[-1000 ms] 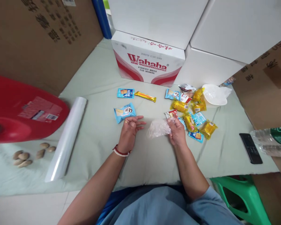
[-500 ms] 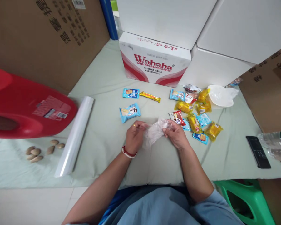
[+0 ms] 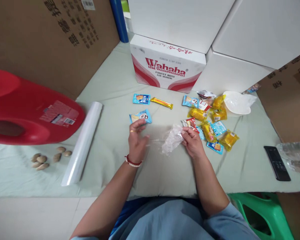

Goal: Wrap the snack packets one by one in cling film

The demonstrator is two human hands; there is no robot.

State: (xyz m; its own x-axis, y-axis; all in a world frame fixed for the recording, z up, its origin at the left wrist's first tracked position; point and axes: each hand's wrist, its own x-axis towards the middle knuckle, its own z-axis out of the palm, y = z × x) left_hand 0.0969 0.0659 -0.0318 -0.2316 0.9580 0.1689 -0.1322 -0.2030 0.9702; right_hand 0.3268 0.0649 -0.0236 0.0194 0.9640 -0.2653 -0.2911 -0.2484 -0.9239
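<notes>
A crumpled clear plastic bag (image 3: 172, 139) hangs from my right hand (image 3: 193, 142), pinched at its upper right corner between thumb and fingers. To its left my left hand (image 3: 137, 141) is raised with fingers apart, somewhat smeared by motion. A faint, blurred streak lies between that hand and the bag; I cannot make out what it is. The left fingertips overlap the lower edge of a blue snack packet (image 3: 143, 115); whether they touch it I cannot tell. Behind it lie another blue packet (image 3: 141, 99) and a thin yellow snack stick (image 3: 162, 102).
Right of my hands is a pile of yellow-wrapped snacks (image 3: 199, 114) and other packets, beside a white bowl (image 3: 236, 108). A phone (image 3: 276, 163) and a plastic bottle (image 3: 292, 150) lie at far right. Left are a plastic roll (image 3: 82, 143), brown nuts (image 3: 41, 159) and a red jug (image 3: 40, 113).
My left hand has let go of the plastic bag and moved left and slightly up, its fingers opening. My right hand keeps its hold on the bag. The view has shifted slightly.
</notes>
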